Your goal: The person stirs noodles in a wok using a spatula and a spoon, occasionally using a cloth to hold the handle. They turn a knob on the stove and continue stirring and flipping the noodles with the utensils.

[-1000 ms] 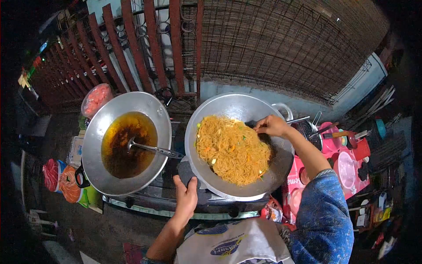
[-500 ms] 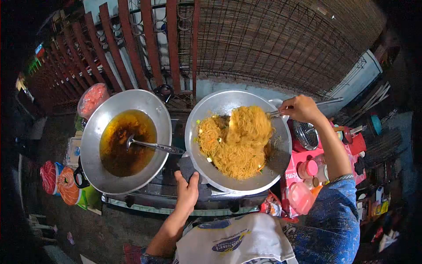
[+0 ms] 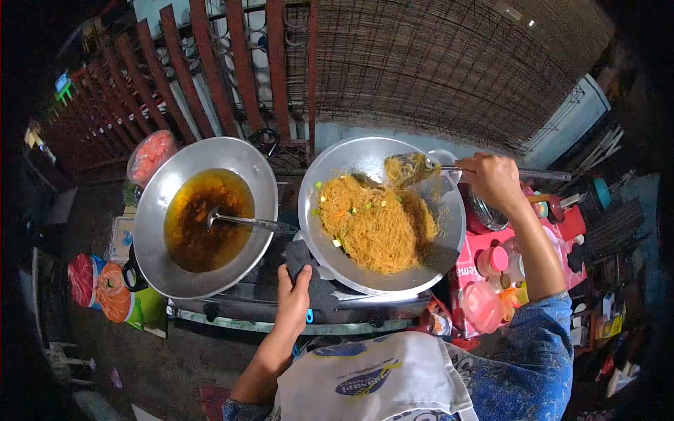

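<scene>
A metal wok (image 3: 393, 284) full of yellow noodles (image 3: 379, 242) with pale green bits sits on the stove. At its left handle, my left hand (image 3: 293, 298) grips a dark folded cloth (image 3: 299, 256). My right hand (image 3: 491, 184) is closed around the long handle of a spatula (image 3: 547, 175) at the wok's far right. Noodles cover the spatula's head, which is over the back of the wok. To the left, a second wok (image 3: 154, 217) contains brown oil, and a ladle (image 3: 246, 221) rests in it, its handle over the rim.
A clear tub of pink pieces (image 3: 152, 158) stands behind the left wok. Right of the noodles, a pink-covered table (image 3: 467, 263) bears jars, including a pink-lidded jar (image 3: 493, 260). Behind the stove rise a slatted fence (image 3: 210, 70) and a bamboo screen (image 3: 421, 70).
The large clump of lifted noodles has dropped into the wok. My right hand has shifted slightly right with the spatula, which now carries a smaller tangle at the back. My left hand stays on the cloth.
</scene>
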Tool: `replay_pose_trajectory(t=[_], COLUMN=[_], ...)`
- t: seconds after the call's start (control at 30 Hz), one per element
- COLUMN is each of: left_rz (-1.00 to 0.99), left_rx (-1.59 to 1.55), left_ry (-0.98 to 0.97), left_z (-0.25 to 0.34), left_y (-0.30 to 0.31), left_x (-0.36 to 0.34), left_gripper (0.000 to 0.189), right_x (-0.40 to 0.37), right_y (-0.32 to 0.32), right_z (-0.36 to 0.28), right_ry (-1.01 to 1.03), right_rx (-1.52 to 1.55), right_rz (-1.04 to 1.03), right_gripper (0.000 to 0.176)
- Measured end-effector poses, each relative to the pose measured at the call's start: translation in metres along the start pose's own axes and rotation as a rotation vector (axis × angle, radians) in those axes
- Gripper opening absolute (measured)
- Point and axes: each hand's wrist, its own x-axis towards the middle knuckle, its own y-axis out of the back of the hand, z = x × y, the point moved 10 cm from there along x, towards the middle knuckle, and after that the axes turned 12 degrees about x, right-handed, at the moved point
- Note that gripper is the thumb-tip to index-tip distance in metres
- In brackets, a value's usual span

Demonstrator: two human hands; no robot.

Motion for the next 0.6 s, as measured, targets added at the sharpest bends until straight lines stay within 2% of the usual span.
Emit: replay_pose_trajectory(t=[0.1,0.23,0.33,0.4,0.47,0.53,0.6], left_rz=[0.024,0.088,0.147,0.071,0.134,0.190,0.104], left_rx=[0.048,0.134,0.188,0.186,0.194,0.199,0.154], left_ry=[-0.003,-0.036,-0.018,-0.034,-0.022,-0.013,0.006], left_z=[0.002,0.002,-0.008,0.000,-0.024,-0.022,-0.013], left_y=[-0.005,-0.007,-0.002,-0.009,-0.002,0.003,-0.005], left_x=[-0.001,0.000,0.002,0.001,0.007,0.006,0.003], left_gripper=[0.040,0.046,0.051,0.054,0.055,0.057,0.060], right_x=[0.019,0.060,0.075,0.077,0.067,0.065,0.064], right_y=[-0.047,-0.105,-0.178,-0.205,-0.232,-0.221,-0.204], right_z=[0.036,0.048,0.012,-0.009,-0.020,-0.019,-0.004], right_ry=[-0.104,-0.022,0.120,0.172,0.107,0.092,0.045], right_rx=[-0.204,-0.089,0.204,0.311,0.726,0.837,0.818], right_rz=[-0.257,-0.392,-0.547,-0.620,-0.863,-0.907,-0.919], right_gripper=[0.017,0.015,0.017,0.018,0.020,0.020,0.019])
